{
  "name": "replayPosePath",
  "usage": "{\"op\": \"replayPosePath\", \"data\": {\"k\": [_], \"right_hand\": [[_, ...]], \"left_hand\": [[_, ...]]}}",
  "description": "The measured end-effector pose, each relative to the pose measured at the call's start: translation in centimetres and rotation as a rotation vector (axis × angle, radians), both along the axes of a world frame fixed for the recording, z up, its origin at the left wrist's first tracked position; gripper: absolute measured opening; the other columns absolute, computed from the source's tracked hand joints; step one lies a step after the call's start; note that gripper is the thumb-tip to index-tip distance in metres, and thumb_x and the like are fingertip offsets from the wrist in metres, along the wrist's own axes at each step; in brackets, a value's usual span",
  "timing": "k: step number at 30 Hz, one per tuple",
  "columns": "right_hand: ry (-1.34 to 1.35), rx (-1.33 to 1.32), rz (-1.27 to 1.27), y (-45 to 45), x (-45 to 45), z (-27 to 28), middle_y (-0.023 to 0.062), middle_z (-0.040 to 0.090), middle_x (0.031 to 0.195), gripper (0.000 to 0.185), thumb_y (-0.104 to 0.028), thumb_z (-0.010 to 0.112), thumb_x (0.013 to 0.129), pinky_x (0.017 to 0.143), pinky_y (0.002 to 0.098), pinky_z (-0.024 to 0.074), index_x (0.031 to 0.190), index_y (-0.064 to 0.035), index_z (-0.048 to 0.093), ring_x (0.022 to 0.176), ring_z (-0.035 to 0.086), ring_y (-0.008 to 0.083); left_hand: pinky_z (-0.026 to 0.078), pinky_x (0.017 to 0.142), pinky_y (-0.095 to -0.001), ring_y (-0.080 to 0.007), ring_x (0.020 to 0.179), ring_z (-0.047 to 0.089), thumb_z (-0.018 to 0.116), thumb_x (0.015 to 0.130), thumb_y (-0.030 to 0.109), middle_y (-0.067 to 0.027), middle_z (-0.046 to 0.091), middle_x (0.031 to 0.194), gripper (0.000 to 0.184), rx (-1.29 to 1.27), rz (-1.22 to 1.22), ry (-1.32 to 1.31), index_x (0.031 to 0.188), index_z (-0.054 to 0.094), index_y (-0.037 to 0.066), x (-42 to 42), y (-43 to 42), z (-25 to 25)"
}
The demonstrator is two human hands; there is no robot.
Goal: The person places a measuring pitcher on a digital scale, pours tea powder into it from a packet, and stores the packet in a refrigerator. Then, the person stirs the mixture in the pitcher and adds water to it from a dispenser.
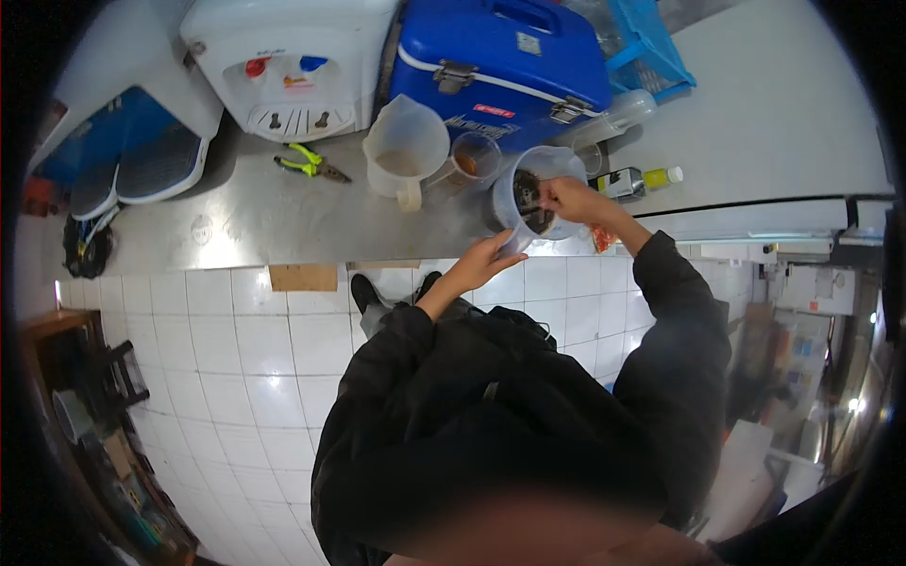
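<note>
A translucent plastic pitcher (pixel 559 160) stands near the front edge of the metal counter, with a dark, speckled mass (pixel 526 196) inside. My left hand (pixel 481 264) grips the pitcher at its near side, where the handle seems to be. Over the pitcher's mouth, my right hand (pixel 570 200) is closed with its fingertips down by the dark contents; whatever it pinches is too small to make out. Just left of the pitcher are a clear cup (pixel 477 156) with a little brown liquid and a second, whitish jug (pixel 406 132).
The metal counter (pixel 311 222) carries green-handled pliers (pixel 310 165), a white water dispenser (pixel 293 57) and a blue cooler box (pixel 500 66). Right of the pitcher lies a dark-labelled bottle (pixel 623 183) with a yellow-green neck. A blue basket (pixel 651 47) stands behind.
</note>
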State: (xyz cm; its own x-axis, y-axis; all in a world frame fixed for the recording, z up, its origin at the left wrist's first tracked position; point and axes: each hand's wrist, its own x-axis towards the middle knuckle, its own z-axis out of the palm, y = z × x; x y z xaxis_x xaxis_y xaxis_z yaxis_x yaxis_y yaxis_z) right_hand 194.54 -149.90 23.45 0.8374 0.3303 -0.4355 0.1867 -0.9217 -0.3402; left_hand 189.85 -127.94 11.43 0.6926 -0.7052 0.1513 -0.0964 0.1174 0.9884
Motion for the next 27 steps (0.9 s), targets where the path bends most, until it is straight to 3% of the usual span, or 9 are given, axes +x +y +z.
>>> {"op": "replayPosePath", "data": {"k": [3,4,6,12,16,19,21,24,27], "right_hand": [[-0.246,-0.454,-0.072,1.4,0.5,0.8,0.0173,0.062,0.077,0.01,-0.007,0.056,0.08,0.065,0.0416,0.0449,0.088,-0.0023,0.054,0.075,0.06,0.0356],[-0.24,-0.457,-0.056,1.4,0.4,0.8,0.0173,0.062,0.077,0.01,-0.007,0.056,0.08,0.065,0.0416,0.0449,0.088,-0.0023,0.054,0.075,0.06,0.0356],[0.071,0.024,-0.093,1.2,0.3,0.7,0.0185,0.062,0.078,0.011,-0.012,0.056,0.082,0.066,0.0437,0.0454,0.089,-0.0024,0.053,0.078,0.06,0.0366],[-0.238,-0.148,-0.046,0.8,0.9,0.7,0.0189,0.061,0.077,0.014,-0.015,0.055,0.084,0.067,0.0448,0.0453,0.088,-0.0018,0.052,0.078,0.06,0.0376],[0.084,-0.052,0.145,0.3,0.8,0.4,0.019,0.061,0.076,0.015,-0.015,0.055,0.084,0.066,0.0453,0.0455,0.09,-0.0019,0.052,0.076,0.059,0.0382],[-0.147,-0.418,0.075,0.5,1.3,0.5,0.0187,0.061,0.076,0.016,-0.015,0.055,0.084,0.066,0.0456,0.0454,0.093,-0.002,0.051,0.076,0.059,0.038],[-0.048,-0.024,0.02,1.3,1.1,0.2,0.0182,0.061,0.076,0.018,-0.016,0.056,0.083,0.066,0.0456,0.0453,0.095,-0.0026,0.05,0.077,0.06,0.0369],[0.058,-0.376,0.159,0.8,1.5,0.7,0.0177,0.062,0.077,0.017,-0.016,0.056,0.084,0.066,0.0446,0.0451,0.095,-0.0035,0.051,0.078,0.06,0.0365],[-0.203,-0.107,0.005,1.5,1.6,0.6,0.0175,0.062,0.077,0.017,-0.017,0.055,0.085,0.067,0.0441,0.045,0.096,-0.0042,0.051,0.077,0.059,0.0367]], "left_hand": [[0.043,0.065,-0.0299,-0.0178,0.068,0.048,0.065,0.083,0.025,-0.0146,0.057,0.081,0.05,0.025,-0.045,0.072,0.121,0.048,-0.001,0.3,0.7,1.3],[0.043,0.063,-0.0301,-0.0172,0.066,0.047,0.066,0.082,0.026,-0.0139,0.057,0.079,0.051,0.028,-0.075,0.087,0.121,0.048,-0.002,0.4,0.7,1.4],[0.041,0.06,-0.0307,-0.0165,0.063,0.045,0.066,0.082,0.028,-0.013,0.053,0.073,0.052,-0.004,-0.017,0.049,0.121,0.048,-0.003,0.1,0.1,0.2],[0.033,0.051,-0.0338,-0.0177,0.054,0.037,0.067,0.081,0.033,-0.0129,0.039,0.058,0.056,-0.015,-0.012,0.033,0.118,0.048,-0.004,0.4,0.7,1.0],[0.033,0.051,-0.0346,-0.0195,0.054,0.039,0.066,0.081,0.034,-0.0154,0.04,0.058,0.054,-0.03,0.006,-0.03,0.115,0.048,-0.004,0.4,0.6,0.5],[0.033,0.051,-0.0344,-0.0192,0.054,0.039,0.066,0.081,0.034,-0.0164,0.04,0.059,0.053,-0.057,0.009,-0.011,0.112,0.048,-0.005,0.3,0.3,0.2],[0.034,0.051,-0.0347,-0.0199,0.054,0.04,0.066,0.081,0.033,-0.0174,0.041,0.059,0.053,-0.071,0.009,-0.013,0.112,0.048,-0.005,0.2,0.2,0.2],[0.036,0.053,-0.0352,-0.021,0.054,0.042,0.066,0.081,0.033,-0.0192,0.044,0.061,0.053,-0.071,0.003,-0.013,0.112,0.048,-0.006,0.4,0.5,0.3],[0.038,0.055,-0.0351,-0.0217,0.056,0.045,0.066,0.081,0.033,-0.0208,0.047,0.064,0.053,-0.023,-0.024,-0.009,0.111,0.048,-0.007,0.7,0.9,1.3]]}}
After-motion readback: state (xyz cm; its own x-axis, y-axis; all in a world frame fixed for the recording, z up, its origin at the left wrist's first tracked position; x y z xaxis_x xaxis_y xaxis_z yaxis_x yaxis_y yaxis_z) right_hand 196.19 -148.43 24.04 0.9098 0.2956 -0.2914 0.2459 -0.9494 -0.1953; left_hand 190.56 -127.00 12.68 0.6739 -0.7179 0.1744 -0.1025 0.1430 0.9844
